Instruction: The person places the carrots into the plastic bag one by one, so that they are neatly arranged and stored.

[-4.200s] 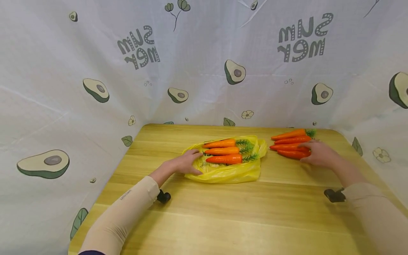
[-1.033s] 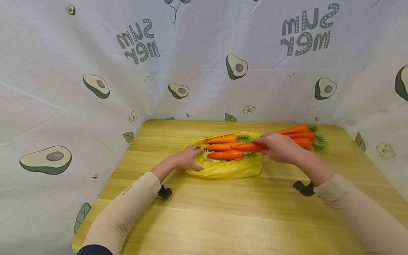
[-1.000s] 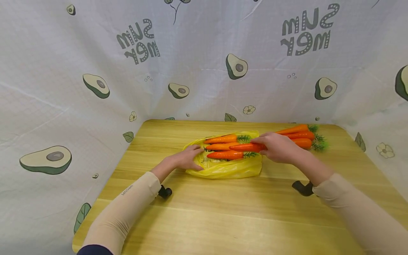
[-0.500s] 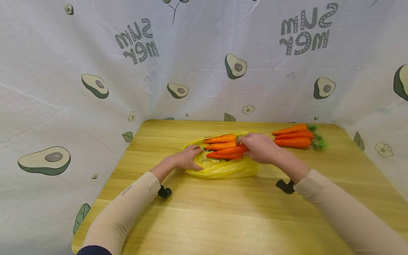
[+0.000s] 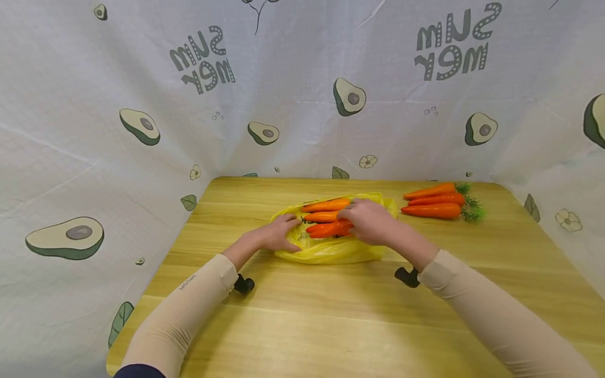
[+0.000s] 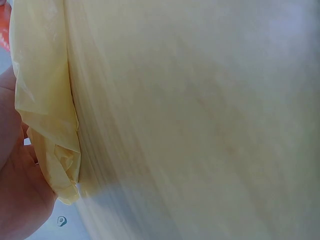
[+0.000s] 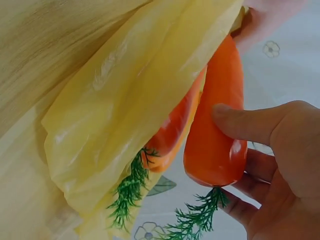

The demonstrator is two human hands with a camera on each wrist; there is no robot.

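Now that the right hand [image 5: 373,224] has brought one carrot [image 7: 210,147] over from near the far right corner of the surface [image 5: 326,315], I see it pinched between thumb and fingers at the mouth of the yellow bag [image 5: 342,255], leaving three carrots [image 5: 437,200] by that corner. With the left hand [image 5: 275,235] spread loosely at the bag's left end, I judge the room tight toward those three, but broad on the bag's near side.

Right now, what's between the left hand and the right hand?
Carrots in the yellow bag, one of them held by the right hand. Head view shows it.
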